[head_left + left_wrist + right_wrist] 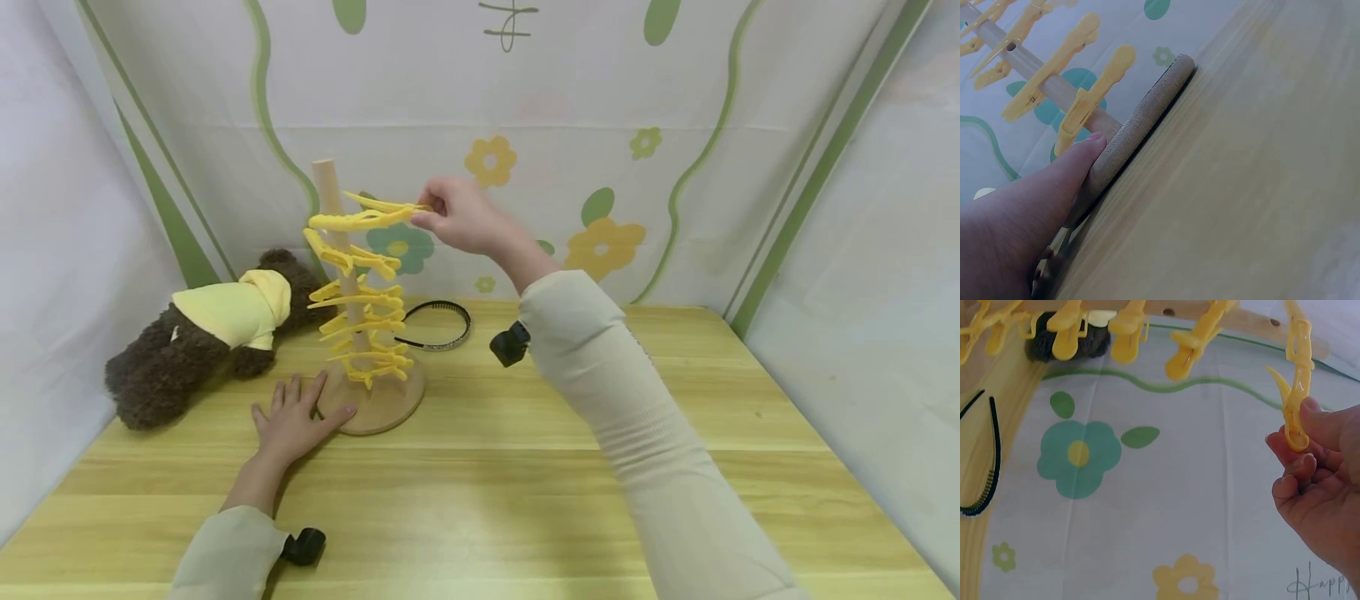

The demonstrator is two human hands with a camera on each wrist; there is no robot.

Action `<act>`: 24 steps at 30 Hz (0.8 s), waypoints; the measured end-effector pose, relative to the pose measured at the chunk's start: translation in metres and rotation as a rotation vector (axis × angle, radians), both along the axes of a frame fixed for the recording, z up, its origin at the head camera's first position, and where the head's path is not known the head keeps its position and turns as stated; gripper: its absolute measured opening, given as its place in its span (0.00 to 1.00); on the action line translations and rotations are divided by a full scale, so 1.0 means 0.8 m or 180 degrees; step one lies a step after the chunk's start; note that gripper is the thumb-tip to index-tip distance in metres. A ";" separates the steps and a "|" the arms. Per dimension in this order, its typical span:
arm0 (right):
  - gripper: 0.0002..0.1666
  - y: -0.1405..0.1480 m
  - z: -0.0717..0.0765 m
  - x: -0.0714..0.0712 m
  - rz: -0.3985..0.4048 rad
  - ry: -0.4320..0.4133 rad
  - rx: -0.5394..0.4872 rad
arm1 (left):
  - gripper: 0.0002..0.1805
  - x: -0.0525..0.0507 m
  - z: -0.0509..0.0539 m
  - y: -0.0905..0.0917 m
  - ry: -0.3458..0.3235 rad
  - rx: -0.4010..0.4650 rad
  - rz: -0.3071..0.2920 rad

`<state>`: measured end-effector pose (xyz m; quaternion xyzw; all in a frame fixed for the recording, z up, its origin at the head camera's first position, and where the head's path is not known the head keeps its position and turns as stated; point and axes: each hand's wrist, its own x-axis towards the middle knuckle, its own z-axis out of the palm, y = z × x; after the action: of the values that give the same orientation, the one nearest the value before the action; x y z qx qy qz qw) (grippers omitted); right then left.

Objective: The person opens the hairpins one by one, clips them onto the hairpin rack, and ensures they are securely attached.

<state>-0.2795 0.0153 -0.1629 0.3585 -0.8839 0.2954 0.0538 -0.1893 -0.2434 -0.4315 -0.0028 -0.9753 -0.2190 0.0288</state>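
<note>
A wooden post rises from a round wooden base, with several yellow hair clips attached along it at different heights. My right hand pinches the end of the uppermost hair clip between thumb and fingers. That clip reaches across to the post near its top; whether it grips the wood is unclear. Down on the table, my left hand lies with fingers spread at the base's left side. Its thumb rests on the base's edge in the left wrist view.
A dark brown plush toy in a yellow hoodie lies left of the stand. Behind the base to the right is a black toothed headband. A flower-printed cloth hangs behind the wooden table.
</note>
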 end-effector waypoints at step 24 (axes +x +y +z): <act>0.10 -0.055 0.001 0.009 -0.0027 -0.0149 -0.0068 | 0.50 0.000 -0.003 -0.005 0.0035 -0.0030 -0.0008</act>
<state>-0.2725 -0.0290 -0.1624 0.3471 -0.8833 0.3129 0.0382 -0.1891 -0.2471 -0.4342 -0.0053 -0.9761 -0.2144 0.0339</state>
